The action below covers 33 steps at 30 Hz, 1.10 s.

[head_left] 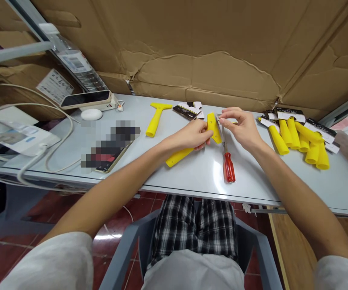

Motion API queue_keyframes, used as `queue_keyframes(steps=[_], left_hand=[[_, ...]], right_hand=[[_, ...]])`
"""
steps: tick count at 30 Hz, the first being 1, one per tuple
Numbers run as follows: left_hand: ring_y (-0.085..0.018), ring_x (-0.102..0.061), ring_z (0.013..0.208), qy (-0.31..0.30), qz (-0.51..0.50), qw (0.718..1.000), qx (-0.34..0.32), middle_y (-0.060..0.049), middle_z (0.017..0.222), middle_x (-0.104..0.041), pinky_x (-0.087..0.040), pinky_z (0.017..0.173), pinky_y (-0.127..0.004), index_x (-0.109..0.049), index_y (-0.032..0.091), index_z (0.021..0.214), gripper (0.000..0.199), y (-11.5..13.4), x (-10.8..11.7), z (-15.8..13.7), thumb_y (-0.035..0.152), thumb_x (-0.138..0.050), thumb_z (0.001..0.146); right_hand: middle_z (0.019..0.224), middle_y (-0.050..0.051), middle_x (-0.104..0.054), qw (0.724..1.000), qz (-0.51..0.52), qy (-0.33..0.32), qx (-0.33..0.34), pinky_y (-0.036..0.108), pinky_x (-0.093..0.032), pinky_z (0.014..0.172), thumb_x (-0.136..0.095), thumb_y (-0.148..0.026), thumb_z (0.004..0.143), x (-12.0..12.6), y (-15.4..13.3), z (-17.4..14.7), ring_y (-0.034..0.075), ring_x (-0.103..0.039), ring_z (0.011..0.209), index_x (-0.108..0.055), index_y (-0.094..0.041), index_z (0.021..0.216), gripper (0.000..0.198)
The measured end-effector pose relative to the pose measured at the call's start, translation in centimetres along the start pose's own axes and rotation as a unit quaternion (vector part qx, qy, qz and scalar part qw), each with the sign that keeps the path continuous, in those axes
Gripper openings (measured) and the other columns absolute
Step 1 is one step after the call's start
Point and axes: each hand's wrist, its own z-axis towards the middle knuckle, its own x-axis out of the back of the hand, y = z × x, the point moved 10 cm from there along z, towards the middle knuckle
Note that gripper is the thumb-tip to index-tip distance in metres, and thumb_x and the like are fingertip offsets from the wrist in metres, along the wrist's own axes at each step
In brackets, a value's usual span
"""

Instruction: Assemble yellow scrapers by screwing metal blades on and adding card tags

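Note:
My left hand (193,133) is closed around a yellow T-shaped scraper (213,123); its head points up past the fingers and its handle runs down to the left. In a pinch, my right hand (242,125) has a thin metal blade (218,119) beside the scraper's head. I cannot tell whether blade and head touch. Below the hands lies a red-handled screwdriver (228,168), its shaft toward the scraper. Small dark screws (224,143) rest near the shaft. A second yellow scraper (157,119) lies on the table to the left.
Several yellow scrapers (301,141) with black-and-white cards are piled at the right. Another card packet (189,109) lies behind my left hand. Leftward are a blurred phone (113,149), a white earbud case (91,114), a power strip (25,137) with cables and a bottle (74,60). Cardboard (192,76) walls the back.

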Motion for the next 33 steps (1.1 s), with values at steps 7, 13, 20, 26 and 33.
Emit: queue_keyframes(steps=[7, 13, 20, 26, 33], left_hand=[[-0.016, -0.059, 0.052, 0.041, 0.07, 0.996, -0.036, -0.001, 0.055, -0.062, -0.046, 0.058, -0.031, -0.057, 0.022, 0.071, 0.028, 0.7, -0.3, -0.1, 0.021, -0.048, 0.097], [-0.02, -0.062, 0.071, 0.08, 0.136, 0.985, -0.066, -0.005, 0.07, -0.066, -0.048, 0.073, -0.036, -0.062, 0.021, 0.072, 0.027, 0.8, -0.1, 0.0, 0.023, -0.051, 0.097], [-0.021, -0.061, 0.075, 0.095, 0.14, 0.984, -0.062, -0.005, 0.073, -0.064, -0.047, 0.075, -0.037, -0.059, 0.022, 0.073, 0.026, 0.9, 0.0, 0.1, 0.022, -0.052, 0.098], [-0.021, -0.061, 0.075, 0.11, 0.144, 0.981, -0.069, -0.005, 0.072, -0.064, -0.05, 0.077, -0.038, -0.056, 0.023, 0.07, 0.029, 0.8, 0.1, 0.1, 0.022, -0.053, 0.099], [-0.022, -0.059, 0.076, 0.117, 0.149, 0.979, -0.08, -0.005, 0.071, -0.057, -0.046, 0.076, -0.038, -0.049, 0.023, 0.07, 0.027, 0.8, 0.0, 0.0, 0.024, -0.053, 0.097]], right_hand=[[0.128, 0.009, -0.065, 0.998, 0.055, 0.01, -0.01, 0.029, -0.054, 0.104, -0.084, -0.047, 0.076, -1.7, 0.2, -0.7, 0.014, -0.062, 0.12, -0.082, -0.017, 0.096, 0.036], [0.13, 0.007, -0.064, 0.988, 0.147, 0.003, -0.055, 0.027, -0.058, 0.099, -0.091, -0.048, 0.066, -2.4, 1.0, -1.0, 0.008, -0.064, 0.102, -0.08, -0.013, 0.092, 0.044], [0.13, 0.009, -0.064, 0.99, 0.124, 0.004, -0.063, 0.025, -0.06, 0.1, -0.087, -0.048, 0.072, -2.5, 1.1, -1.2, 0.007, -0.064, 0.102, -0.075, -0.012, 0.093, 0.043], [0.125, 0.008, -0.065, 0.989, 0.124, 0.003, -0.075, 0.022, -0.058, 0.09, -0.083, -0.048, 0.076, -2.9, 1.2, -1.5, 0.007, -0.063, 0.098, -0.067, -0.012, 0.094, 0.044], [0.121, 0.008, -0.064, 0.986, 0.121, 0.0, -0.111, 0.021, -0.055, 0.078, -0.079, -0.052, 0.079, -3.2, 1.9, -1.9, 0.008, -0.064, 0.093, -0.051, -0.017, 0.107, 0.053]])
